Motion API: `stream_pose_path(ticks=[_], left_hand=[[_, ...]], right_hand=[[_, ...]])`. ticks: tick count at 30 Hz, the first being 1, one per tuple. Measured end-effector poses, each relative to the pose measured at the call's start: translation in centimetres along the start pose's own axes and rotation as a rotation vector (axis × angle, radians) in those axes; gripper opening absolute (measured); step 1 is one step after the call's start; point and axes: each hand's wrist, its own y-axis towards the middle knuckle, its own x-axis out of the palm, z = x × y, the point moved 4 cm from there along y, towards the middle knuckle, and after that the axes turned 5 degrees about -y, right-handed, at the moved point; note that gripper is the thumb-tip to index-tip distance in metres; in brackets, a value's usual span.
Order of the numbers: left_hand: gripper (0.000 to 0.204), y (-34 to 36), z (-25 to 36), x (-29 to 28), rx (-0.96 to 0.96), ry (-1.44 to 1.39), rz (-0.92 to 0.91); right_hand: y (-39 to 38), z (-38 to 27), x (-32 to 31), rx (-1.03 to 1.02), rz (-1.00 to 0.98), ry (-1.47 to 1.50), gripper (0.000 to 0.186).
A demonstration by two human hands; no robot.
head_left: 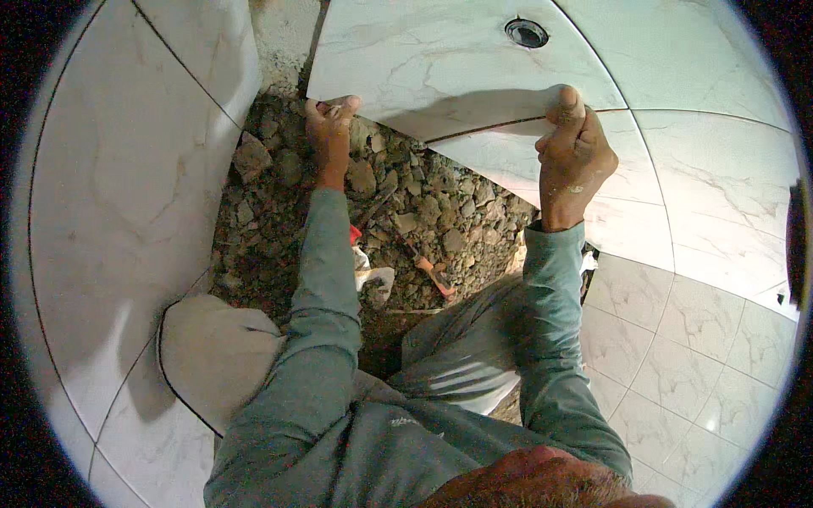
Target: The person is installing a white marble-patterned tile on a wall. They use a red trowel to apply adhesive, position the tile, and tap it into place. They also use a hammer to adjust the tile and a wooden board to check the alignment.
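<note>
A white marbled tile (pixel 436 51) with a round drain fitting (pixel 526 32) lies at the top of the view, over the edge of a rubble bed (pixel 362 173). My left hand (pixel 330 135) grips the tile's lower left corner with bent fingers. My right hand (pixel 576 157) is farther right, closed, with its thumb raised over the seam between this tile and the narrower tile (pixel 491 157) below it; what its curled fingers hold, if anything, is hidden.
Large marbled tiles (pixel 110 161) line the left side, and smaller square tiles (pixel 652 364) the lower right. A tool with an orange handle (pixel 434 275), a red object (pixel 356 233) and white scraps (pixel 377 279) lie on the rubble. My bent legs (pixel 461 330) are below.
</note>
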Motion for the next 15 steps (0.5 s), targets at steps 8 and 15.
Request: stream_pose_path(ticks=[8,15], left_hand=[[0.079,0.0,-0.9,0.1,-0.171,-0.127,-0.109],[0.085,0.4,-1.2,-0.2,-0.182,0.091,-0.121]], right_hand=[[0.1,1.2,0.5,-0.014,-0.049,0.034,0.045],[0.3,0.9,0.1,-0.033,-0.087,-0.04,0.041]])
